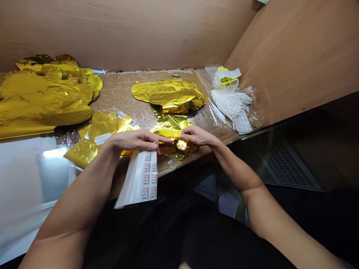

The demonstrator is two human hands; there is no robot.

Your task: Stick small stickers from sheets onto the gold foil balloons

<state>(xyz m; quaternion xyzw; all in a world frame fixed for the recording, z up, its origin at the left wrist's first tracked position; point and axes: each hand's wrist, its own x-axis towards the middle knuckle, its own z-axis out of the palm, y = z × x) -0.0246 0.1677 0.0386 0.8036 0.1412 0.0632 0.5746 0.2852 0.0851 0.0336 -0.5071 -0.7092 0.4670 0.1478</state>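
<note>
My left hand (144,141) grips a stack of label sheets (140,179) printed with CE marks and red warning circles. The stack hangs down past the table edge, and the index finger stretches out to touch shiny gold foil. At the tail of a flat gold foil balloon (169,125), my right hand (196,135) has its fingers pinched on the foil. What lies right between those fingertips is partly hidden. Another folded gold foil balloon (168,91) lies just behind on the table. To the left of my left hand is a gold foil piece in clear plastic (97,125) with a white label.
A big pile of gold foil balloons (42,97) covers the table's left side. White paper straws (231,104) spill from clear plastic at right, near a yellow-and-white roll (227,77). Wooden panels (126,33) rise behind and to the right. A plastic crate (288,164) stands below, right.
</note>
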